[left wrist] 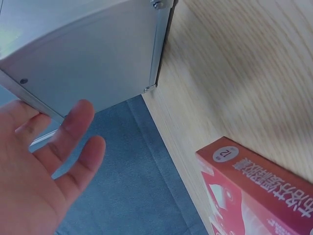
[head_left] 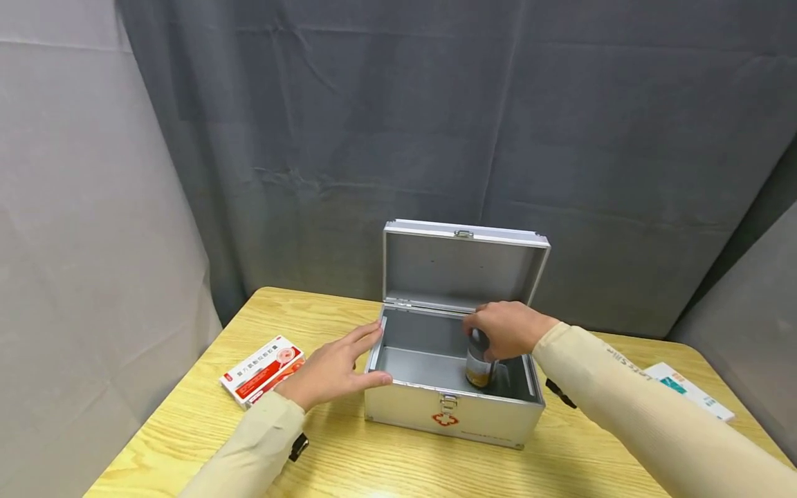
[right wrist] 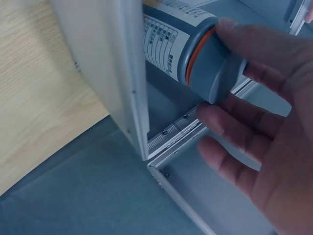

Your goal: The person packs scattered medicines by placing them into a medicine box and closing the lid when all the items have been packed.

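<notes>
A metal first-aid box (head_left: 454, 418) with a red cross emblem stands on the table, its lid (head_left: 461, 266) raised. My right hand (head_left: 507, 328) reaches down into its right part and grips a bottle (head_left: 478, 366) by the dark cap. In the right wrist view the bottle (right wrist: 168, 44) shows a printed label and an orange ring under the grey cap (right wrist: 212, 68), with thumb and fingers around that cap. At the box's left side, my left hand (head_left: 333, 370) has its fingers extended, fingertips right at the rim. From the left wrist, this hand (left wrist: 49, 161) holds nothing.
Two medicine boxes, one white and red (head_left: 261, 366) and one orange-red (head_left: 277, 384), lie together on the table left of the first-aid box. A white and green medicine box (head_left: 688, 391) lies at the far right. Grey curtains (head_left: 373, 138) hang behind the wooden table (head_left: 349, 456).
</notes>
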`<state>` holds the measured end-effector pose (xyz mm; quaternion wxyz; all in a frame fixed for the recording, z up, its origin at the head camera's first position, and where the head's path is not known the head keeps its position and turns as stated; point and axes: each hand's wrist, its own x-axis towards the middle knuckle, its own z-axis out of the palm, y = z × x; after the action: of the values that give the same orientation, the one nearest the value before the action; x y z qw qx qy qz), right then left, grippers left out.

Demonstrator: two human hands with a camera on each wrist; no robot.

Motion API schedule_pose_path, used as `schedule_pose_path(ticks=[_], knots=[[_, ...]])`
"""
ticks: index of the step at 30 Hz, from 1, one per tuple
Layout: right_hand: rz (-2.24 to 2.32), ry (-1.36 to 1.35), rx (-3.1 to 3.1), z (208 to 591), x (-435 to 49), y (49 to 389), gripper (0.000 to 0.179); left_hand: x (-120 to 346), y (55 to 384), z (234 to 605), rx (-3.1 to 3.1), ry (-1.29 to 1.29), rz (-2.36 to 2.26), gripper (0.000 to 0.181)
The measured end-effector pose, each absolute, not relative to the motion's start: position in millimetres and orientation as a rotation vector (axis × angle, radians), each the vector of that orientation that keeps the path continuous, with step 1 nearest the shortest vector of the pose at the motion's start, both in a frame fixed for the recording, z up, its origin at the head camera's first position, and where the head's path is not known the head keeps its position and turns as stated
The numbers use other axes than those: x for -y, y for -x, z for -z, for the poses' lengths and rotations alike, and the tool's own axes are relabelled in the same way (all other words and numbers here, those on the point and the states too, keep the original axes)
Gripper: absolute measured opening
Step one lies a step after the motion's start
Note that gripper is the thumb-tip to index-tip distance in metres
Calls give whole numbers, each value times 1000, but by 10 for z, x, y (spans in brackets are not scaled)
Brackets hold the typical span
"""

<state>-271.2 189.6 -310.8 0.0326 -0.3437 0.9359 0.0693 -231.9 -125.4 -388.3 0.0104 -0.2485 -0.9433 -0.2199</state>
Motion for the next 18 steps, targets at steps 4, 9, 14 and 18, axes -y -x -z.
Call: schedule_pose_path(ticks=[4, 9, 14, 18], knots=[[-217, 1044, -2881, 3104, -1920, 2735, 41, 1253, 2324, 3875, 2929, 770, 689, 87], [-211, 981, -2886, 3156, -1982, 2760, 42, 1238, 2321, 3887, 2936, 774, 694, 88], [-202, 997, -2913, 3201, -2043, 2772, 43, 1231, 2316, 3900, 2933, 772, 697, 87], [-215, 1052, -2936, 3207, -2079, 2755, 40, 1234, 2312, 3902, 2931, 768, 701, 86]])
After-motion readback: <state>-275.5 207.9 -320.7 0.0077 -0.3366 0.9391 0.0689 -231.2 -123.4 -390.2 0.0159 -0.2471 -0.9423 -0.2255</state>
